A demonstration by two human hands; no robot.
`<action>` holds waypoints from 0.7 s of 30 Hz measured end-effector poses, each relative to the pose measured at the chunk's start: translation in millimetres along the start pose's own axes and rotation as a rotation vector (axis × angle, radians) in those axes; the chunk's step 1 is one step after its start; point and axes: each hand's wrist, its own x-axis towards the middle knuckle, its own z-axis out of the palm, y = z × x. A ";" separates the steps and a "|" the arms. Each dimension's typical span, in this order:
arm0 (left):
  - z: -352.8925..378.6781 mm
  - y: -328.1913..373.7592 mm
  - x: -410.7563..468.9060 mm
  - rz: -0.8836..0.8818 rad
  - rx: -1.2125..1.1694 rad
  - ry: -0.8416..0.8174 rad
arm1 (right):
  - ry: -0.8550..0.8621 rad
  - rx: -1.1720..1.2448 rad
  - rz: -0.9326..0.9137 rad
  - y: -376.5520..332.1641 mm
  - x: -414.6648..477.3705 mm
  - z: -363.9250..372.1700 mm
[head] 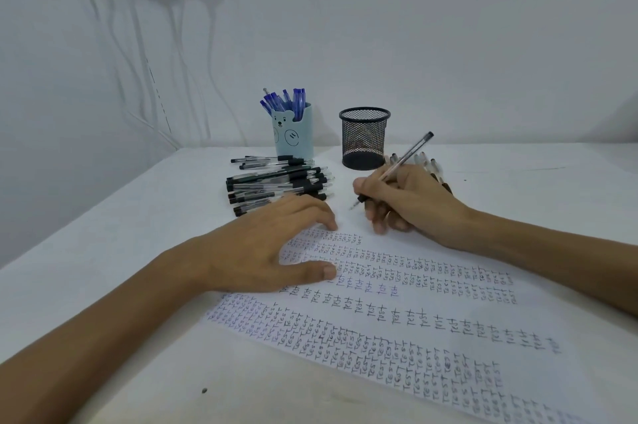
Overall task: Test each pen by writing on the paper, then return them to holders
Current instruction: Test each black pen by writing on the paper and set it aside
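Seen from the head camera, a person sits at a white table [103, 285] with a long sheet of paper [431, 306] lying slantwise in front of them, covered in rows of the handwritten word "TEST" in black and blue ink. The left hand [272, 244] lies flat on the sheet's far left part, fingers straight and spread and thumb stretched out, holding nothing. The right hand [404, 195] grips a clear-barrelled pen [397, 168] between thumb and curled fingers. Its capped end points up and away, and its tip points down near the paper's far edge; whether the tip touches the surface cannot be told.

Just beyond the left hand lies a stack of black pens [279, 182], all on their sides. Behind the stack stands a pale blue bear-faced holder [294, 133] with blue pens [286, 100] upright in it. To the right of this holder, and apart from it, stands a black mesh holder [364, 137]. A few more pens [428, 161] show partly behind the right hand. White cables [138, 43] hang down the wall [414, 26] at the upper left.
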 end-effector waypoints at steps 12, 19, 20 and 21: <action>-0.4 2.8 -1.2 0.043 -0.022 -0.021 | -0.090 -0.105 -0.021 -3.5 -11.1 6.1; -0.3 2.2 -0.1 0.082 -0.035 -0.019 | -0.087 -0.174 -0.111 -1.9 -13.7 7.2; -0.1 2.3 -0.2 0.088 -0.039 -0.019 | -0.092 -0.185 -0.118 -2.0 -13.8 7.3; 0.0 2.4 -0.2 0.092 -0.042 -0.018 | -0.094 -0.192 -0.123 -2.1 -13.8 7.3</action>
